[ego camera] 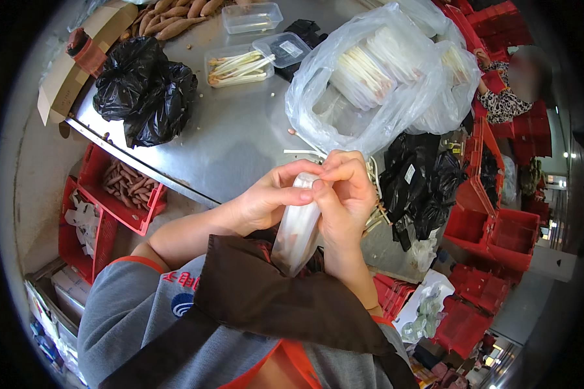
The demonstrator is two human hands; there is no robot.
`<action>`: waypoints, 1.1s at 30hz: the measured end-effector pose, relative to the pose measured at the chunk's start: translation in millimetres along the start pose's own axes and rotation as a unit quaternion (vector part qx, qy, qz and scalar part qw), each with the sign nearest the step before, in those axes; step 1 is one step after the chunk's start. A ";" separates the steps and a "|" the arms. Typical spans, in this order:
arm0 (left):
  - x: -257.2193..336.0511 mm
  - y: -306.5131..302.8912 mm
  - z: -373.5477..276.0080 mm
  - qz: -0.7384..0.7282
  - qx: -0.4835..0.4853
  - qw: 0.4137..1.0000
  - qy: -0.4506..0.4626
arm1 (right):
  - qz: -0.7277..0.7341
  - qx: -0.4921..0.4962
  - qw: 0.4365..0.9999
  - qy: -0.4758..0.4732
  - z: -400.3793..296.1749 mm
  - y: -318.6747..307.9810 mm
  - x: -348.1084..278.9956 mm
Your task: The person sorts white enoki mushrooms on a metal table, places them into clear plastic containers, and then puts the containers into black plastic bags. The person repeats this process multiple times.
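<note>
Both my hands pinch the upper end of a narrow clear plastic bag [297,233] with pale stalks inside, held upright close to my apron. My left hand [282,194] grips its left edge, and my right hand [346,194] holds the right edge, fingertips nearly meeting. Beyond them on the steel table [233,131] lies a large open plastic bag [306,97] of bundled white stalks [362,73]. A few loose stalks [301,151] are just past my fingers. Further left, a clear plastic box [238,65] holds cut stalks, with a lid [282,48] at its right corner.
Black plastic bags stand at the left [131,82] and lie at the right [411,170]. Sweet potatoes [175,22] and an empty clear box [251,18] are at the back. Red crates [121,194] flank the table. At the far right is another person [506,102].
</note>
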State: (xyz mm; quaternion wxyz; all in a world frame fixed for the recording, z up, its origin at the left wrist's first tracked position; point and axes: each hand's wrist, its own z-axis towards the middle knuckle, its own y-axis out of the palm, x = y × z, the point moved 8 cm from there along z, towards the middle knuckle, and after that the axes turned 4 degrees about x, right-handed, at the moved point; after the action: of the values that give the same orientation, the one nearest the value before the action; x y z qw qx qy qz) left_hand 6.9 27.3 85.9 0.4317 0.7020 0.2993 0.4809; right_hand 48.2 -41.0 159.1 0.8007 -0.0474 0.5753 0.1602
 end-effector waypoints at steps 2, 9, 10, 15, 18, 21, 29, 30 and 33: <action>-3.1 -2.9 -0.4 -0.015 -0.001 1.000 -0.007 | 0.018 -0.011 1.000 -0.002 -0.9 1.7 1.2; -4.9 -3.0 -0.2 -0.012 -0.006 1.000 -0.022 | 0.045 -0.053 0.998 0.007 -3.0 -2.5 4.0; -4.7 -2.4 -0.3 -0.005 -0.007 1.000 -0.024 | 0.050 -0.052 0.997 0.007 -3.7 -3.5 4.2; -14.1 -11.3 3.7 -0.042 -0.019 0.999 -0.029 | 0.112 -0.049 0.992 0.016 -3.1 -7.9 5.2; -16.8 -13.9 4.5 -0.054 -0.021 0.998 -0.030 | 0.108 -0.041 0.993 0.016 -4.2 -9.7 4.8; -21.2 -17.6 5.8 -0.075 -0.039 0.996 -0.022 | 0.122 -0.023 0.992 -0.008 -6.4 -14.5 0.8; -16.2 -9.6 6.9 -0.070 -0.088 0.994 0.010 | -0.249 -0.068 0.962 -0.085 11.9 -30.7 -11.7; -18.3 -9.3 8.3 -0.076 -0.092 0.993 0.004 | -0.191 -0.123 0.974 -0.012 6.4 -34.4 6.7; -28.5 -16.1 11.8 -0.096 -0.102 0.990 0.002 | -0.066 -0.167 0.983 0.022 -5.5 -35.5 29.6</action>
State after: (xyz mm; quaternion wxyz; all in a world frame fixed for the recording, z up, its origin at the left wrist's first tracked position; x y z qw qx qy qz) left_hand 7.6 7.0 57.7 0.5444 0.6213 0.3155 0.4670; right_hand 62.7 -69.9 125.7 0.7774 -0.2220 0.5537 0.1995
